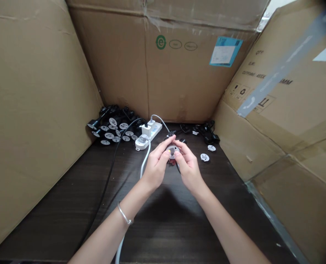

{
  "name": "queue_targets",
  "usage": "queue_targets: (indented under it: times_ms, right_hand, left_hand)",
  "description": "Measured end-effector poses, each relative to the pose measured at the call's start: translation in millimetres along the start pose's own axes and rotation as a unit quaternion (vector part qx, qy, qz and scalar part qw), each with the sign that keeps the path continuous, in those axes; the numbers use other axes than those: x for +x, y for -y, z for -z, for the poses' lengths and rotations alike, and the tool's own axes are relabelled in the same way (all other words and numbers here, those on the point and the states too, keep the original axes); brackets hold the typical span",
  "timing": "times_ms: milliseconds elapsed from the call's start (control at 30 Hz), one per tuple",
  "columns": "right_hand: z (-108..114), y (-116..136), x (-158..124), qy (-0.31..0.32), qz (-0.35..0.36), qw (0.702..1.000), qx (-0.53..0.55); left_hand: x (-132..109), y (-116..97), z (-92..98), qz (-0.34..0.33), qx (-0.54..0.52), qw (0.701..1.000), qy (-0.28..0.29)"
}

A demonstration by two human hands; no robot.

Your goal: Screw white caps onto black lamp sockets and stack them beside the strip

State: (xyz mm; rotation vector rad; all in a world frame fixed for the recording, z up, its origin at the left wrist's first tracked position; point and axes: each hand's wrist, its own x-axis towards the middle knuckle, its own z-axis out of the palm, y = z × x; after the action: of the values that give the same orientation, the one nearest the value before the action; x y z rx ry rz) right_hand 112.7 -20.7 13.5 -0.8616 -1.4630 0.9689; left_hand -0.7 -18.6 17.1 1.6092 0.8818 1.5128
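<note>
Both of my hands meet over the table around a round white disc (173, 149) with dark markings and a small yellow spot. My left hand (158, 161) grips its left side, thumb on the face. On the opposite side, my right hand (187, 163) presses its thumb near the lower right of the disc, fingers curled behind. Something red shows just below it, between the hands. What lies behind the disc is mostly hidden by my fingers. Two loose white discs (204, 157) rest on the table to the right of my right hand.
Black devices with white round ends (109, 135) are heaped at the left. More black parts (207, 132) lie at back right. A white power strip (154, 129) with plugs and a black cable (110, 172) sits left of my hands. Cardboard walls (179, 84) enclose the dark table (69, 220).
</note>
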Motion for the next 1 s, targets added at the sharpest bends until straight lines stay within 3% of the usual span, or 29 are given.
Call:
queue_targets:
  times_ms: [167, 267, 400, 467, 733, 800, 867, 933, 1000]
  right_hand:
    - [2, 1, 0, 0.014, 0.079, 0.987, -0.139]
    - [1, 0, 0, -0.004, 0.146, 0.955, -0.259]
    - [2, -5, 2, 0.017, 0.19, 0.915, -0.355]
    - [3, -8, 2, 0.03, 0.19, 0.907, -0.375]
    - [5, -14, 2, -0.021, 0.176, 0.921, -0.348]
    - [4, -13, 3, -0.031, 0.189, 0.915, -0.355]
    - [5, -11, 4, -0.049, 0.194, 0.914, -0.353]
    - [5, -9, 4, -0.063, 0.183, 0.918, -0.346]
    - [6, -8, 4, -0.067, 0.174, 0.922, -0.339]
  left_hand:
    - [3, -1, 5.6, 0.015, -0.086, 0.993, 0.075]
    - [5, 1, 4.9, 0.048, -0.097, 0.994, 0.026]
    - [9, 9, 2.6, 0.171, -0.095, 0.981, -0.016]
    - [12, 12, 3.0, 0.19, -0.104, 0.976, -0.009]
    - [13, 9, 2.0, 0.142, -0.064, 0.988, -0.01]
    - [16, -2, 8.7, 0.124, -0.01, 0.991, -0.046]
    - [24, -16, 26.8, 0.073, 0.082, 0.987, -0.115]
    - [38, -28, 56.5, -0.003, 0.207, 0.956, -0.21]
    - [55, -34, 92.3, -0.04, 0.306, 0.905, -0.293]
